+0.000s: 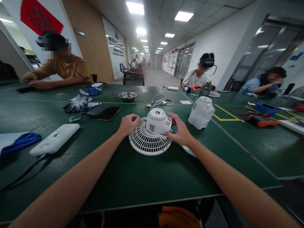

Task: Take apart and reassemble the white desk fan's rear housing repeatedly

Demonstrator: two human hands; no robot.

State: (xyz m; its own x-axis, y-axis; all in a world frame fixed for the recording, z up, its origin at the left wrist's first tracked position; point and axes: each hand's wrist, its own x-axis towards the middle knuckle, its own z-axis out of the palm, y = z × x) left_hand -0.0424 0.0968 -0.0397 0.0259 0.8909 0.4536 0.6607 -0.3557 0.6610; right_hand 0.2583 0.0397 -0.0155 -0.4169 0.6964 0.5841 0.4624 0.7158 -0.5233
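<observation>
A white fan motor housing [156, 123] with vent slots and a small label stands on a round white fan grille [150, 147], which lies on the green table in front of me. My right hand [180, 129] grips the housing's right side, thumb in front and fingers behind. At the grille's upper left edge, my left hand [129, 124] is closed with thumb and fingertips together. Whatever it may hold is too small or hidden to make out. To the right stands a white slotted plastic cover [201, 113].
Behind the fan are a white cable [158, 100] and a metal bowl [127, 95]. On the left lie a phone [110, 113], gloves [78, 104] and a white power bank [55, 139]. A multimeter [261, 121] lies right. Several people sit around the table.
</observation>
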